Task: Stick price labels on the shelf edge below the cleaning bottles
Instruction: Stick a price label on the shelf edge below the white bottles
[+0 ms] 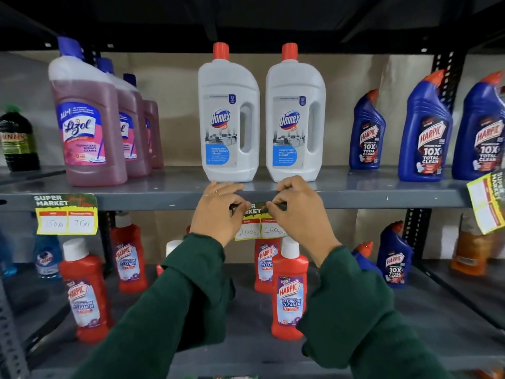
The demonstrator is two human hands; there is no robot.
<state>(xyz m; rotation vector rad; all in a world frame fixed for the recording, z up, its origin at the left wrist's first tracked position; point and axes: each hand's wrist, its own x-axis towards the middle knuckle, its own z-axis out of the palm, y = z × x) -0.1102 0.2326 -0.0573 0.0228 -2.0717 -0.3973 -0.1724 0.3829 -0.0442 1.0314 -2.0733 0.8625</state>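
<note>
Both hands, left hand (pixel 218 206) and right hand (pixel 293 207), have their fingers pinching the top corners of the price label (pixel 258 224), holding it level against the shelf edge (pixel 153 200) directly below the two Domex bottles (pixel 228 119) it prices

The shelf edge (pixel 164 199) is grey painted metal, smooth with a dull sheen; above it the two white Domex bottles (pixel 229 119) are matt plastic with glossy labels; the price label (pixel 259 224) is glossy printed paper; the sleeves (pixel 175 291) are soft green knit cloth
</note>
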